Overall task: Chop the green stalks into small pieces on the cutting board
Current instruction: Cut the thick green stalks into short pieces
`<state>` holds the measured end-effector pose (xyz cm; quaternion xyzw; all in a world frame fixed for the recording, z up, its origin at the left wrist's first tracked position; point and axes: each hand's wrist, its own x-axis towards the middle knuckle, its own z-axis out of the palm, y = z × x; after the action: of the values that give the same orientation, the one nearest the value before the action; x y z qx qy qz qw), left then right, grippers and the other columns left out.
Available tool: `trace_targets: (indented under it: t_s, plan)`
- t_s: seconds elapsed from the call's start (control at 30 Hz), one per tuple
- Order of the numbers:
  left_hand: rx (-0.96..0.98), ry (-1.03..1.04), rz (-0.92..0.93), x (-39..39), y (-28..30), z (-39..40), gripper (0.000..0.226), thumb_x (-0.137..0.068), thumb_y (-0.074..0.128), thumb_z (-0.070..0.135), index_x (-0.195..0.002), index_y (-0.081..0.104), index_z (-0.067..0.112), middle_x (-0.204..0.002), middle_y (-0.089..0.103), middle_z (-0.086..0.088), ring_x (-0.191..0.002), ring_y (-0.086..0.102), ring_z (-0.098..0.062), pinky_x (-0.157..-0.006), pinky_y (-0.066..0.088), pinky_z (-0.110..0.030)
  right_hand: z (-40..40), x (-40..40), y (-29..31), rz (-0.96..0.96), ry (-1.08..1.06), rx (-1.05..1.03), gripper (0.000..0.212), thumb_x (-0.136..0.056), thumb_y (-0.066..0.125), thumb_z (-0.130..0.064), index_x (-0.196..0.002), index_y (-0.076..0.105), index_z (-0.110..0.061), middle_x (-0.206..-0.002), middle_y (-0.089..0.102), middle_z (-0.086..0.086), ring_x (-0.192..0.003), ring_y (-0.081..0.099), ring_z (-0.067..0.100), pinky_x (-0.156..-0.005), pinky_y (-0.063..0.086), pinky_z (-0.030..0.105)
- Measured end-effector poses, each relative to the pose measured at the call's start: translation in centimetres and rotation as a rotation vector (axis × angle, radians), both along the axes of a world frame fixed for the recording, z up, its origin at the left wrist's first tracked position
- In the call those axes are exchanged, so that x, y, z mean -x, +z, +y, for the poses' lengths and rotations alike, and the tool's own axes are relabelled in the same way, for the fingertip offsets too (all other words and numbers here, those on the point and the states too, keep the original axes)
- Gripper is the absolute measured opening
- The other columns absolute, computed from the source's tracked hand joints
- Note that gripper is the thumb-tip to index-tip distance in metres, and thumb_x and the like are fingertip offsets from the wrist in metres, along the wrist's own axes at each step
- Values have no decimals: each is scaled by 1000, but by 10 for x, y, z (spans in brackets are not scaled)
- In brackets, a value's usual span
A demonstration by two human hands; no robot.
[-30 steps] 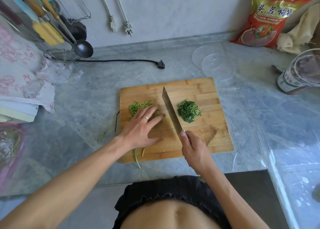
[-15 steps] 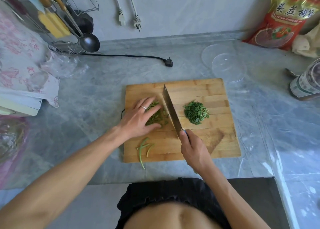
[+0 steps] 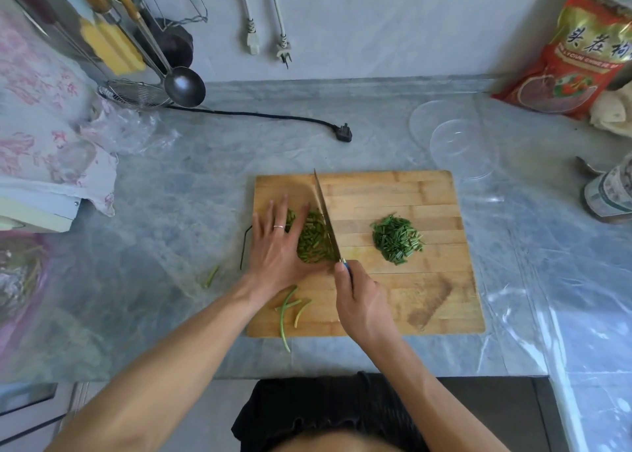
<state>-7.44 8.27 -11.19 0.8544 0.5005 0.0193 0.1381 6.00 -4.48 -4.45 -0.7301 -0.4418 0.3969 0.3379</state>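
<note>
On the cutting board point(image 3: 393, 191), left hand point(image 3: 277, 250) flat, fingers spread, herds chopped green stalks point(image 3: 313, 238) against the knife point(image 3: 326, 215), right hand point(image 3: 362, 301) wrapped round its handle. Finer pile point(image 3: 396, 238) finished, apart right. Whole stalks point(image 3: 289, 308) near the front edge remain uncut.

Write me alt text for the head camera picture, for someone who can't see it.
Seen from above, a person's right hand holds a cleaver upright on a wooden cutting board, while the flat left hand presses a pile of chopped green stalks against the blade. A finer green pile lies to the right; a few uncut stalks lie at the board's near edge.
</note>
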Motion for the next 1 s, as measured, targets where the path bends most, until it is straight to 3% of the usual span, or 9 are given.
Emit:
trace_targets:
  t_s: [0.13, 0.27, 0.47, 0.77, 1.0]
  plan:
    - [6, -100, -94, -4, 2, 2, 109, -73, 29, 93, -154, 26, 20, -160, 22, -17, -149, 17, -34, -119, 19, -56, 11, -2, 3, 43, -16, 32, 31, -103, 37, -32, -74, 40, -20, -50, 40, -4, -42, 33, 11, -42, 26, 23]
    - [-29, -128, -198, -8, -8, 10, 89, -85, 54, 69, -149, 36, 10, -155, 33, -16, -147, 23, -31, -119, 25, -49, 29, -9, -2, 37, -2, 43, 35, -103, 37, -31, -71, 41, -16, -51, 40, -5, -45, 33, 10, -45, 28, 23]
    - [-46, -123, -267, -16, -12, 32, 88, -84, 63, 60, -145, 40, 0, -150, 42, -14, -145, 30, -27, -121, 23, -38, 57, -19, -6, 30, 18, 60, 35, -102, 37, -31, -69, 41, -19, -51, 41, -7, -46, 35, 10, -47, 32, 26]
    - [-21, -193, -329, -16, -13, 55, 80, -84, 66, 53, -142, 45, 2, -147, 45, -11, -142, 35, -25, -117, 31, -41, 64, -28, -6, 59, 14, 97, 41, -102, 34, -39, -79, 46, -7, -52, 40, -2, -45, 33, 14, -45, 31, 32]
    - [51, -49, -532, -16, 17, 59, 55, -89, 60, 39, -137, 55, 12, -139, 54, 1, -131, 47, -12, -110, 40, -32, 51, -40, 1, 65, 12, 86, 45, -102, 34, -43, -80, 47, -7, -54, 41, 1, -46, 34, 16, -47, 33, 34]
